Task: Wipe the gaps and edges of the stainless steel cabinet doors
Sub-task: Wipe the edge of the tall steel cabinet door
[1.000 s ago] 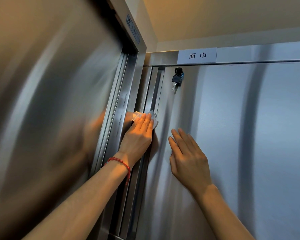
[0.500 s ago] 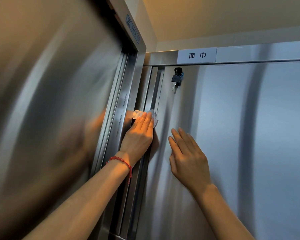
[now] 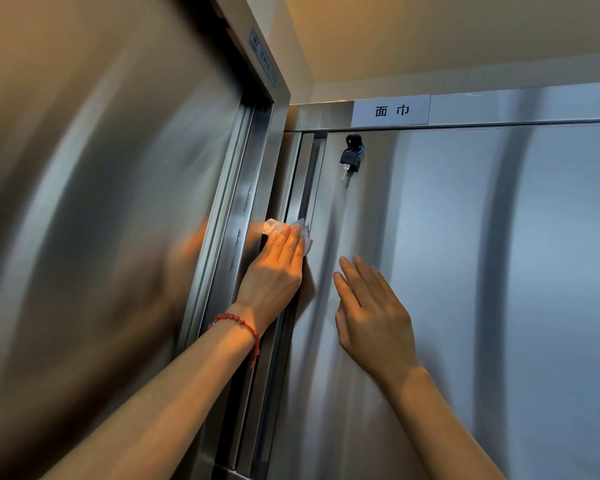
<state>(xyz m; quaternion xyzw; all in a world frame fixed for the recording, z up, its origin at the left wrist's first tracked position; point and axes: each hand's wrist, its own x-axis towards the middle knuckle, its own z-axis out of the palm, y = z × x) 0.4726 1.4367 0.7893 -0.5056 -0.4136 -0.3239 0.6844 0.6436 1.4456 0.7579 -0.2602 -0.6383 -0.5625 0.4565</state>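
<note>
Along vertical door gap (image 3: 293, 188): left hand (image 3: 274, 271) flat, pressing white wipe (image 3: 303, 233); right hand (image 3: 371, 313) flat on door (image 3: 465, 271).

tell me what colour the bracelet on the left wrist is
Red beads; the bracelet shows clearly in the head view.

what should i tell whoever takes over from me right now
Left hand: straight fingers press the wipe into the vertical gap at the door's left edge.
Right hand: open, flat on the door, holding nothing.
Key hangs in the lock near the door's top.
Done: cannot tell how much of the gap is already wiped.
Left: the gap above the wipe up to the top, then the other edges.
</note>
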